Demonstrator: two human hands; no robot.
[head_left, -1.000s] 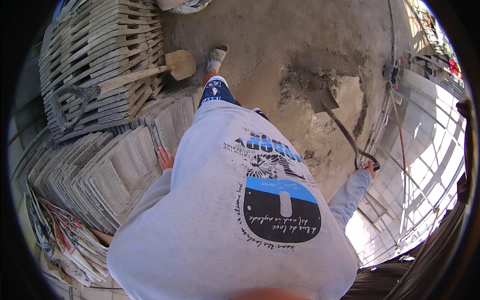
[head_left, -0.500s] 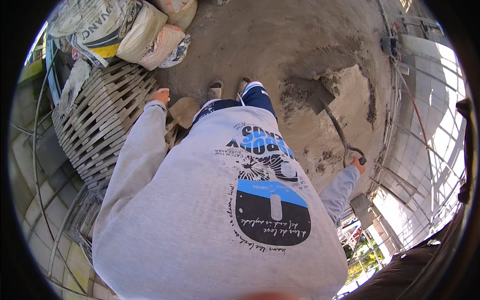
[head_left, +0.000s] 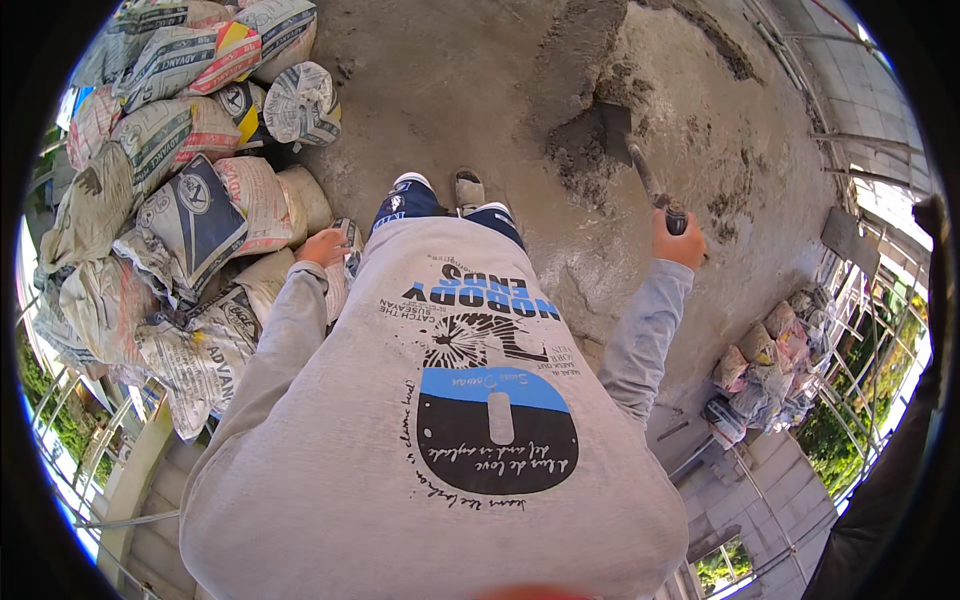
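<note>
My right hand (head_left: pixel 676 243) is closed round the black grip of a shovel (head_left: pixel 643 170), off to the right of my body. Its dark blade (head_left: pixel 614 130) rests against a patch of wet grey mortar (head_left: pixel 582 150) on the floor ahead. At my left side, my left hand (head_left: pixel 322 247) hangs with its fingers curled and nothing visible in them. It appears beside a pile of filled cement sacks (head_left: pixel 192 215); whether it touches one I cannot tell. My feet stand on the grey floor.
Wet mortar (head_left: pixel 690 90) spreads over the floor at the front right, with a dark ridge along its far side. A smaller heap of sacks (head_left: pixel 775 365) lies at the right. Block walls (head_left: pixel 780 490) and metal poles surround the area.
My body has turned left: the stacked paving pieces have left view and the sack pile fills the left side. The shovel, still in my right hand, appears farther forward.
</note>
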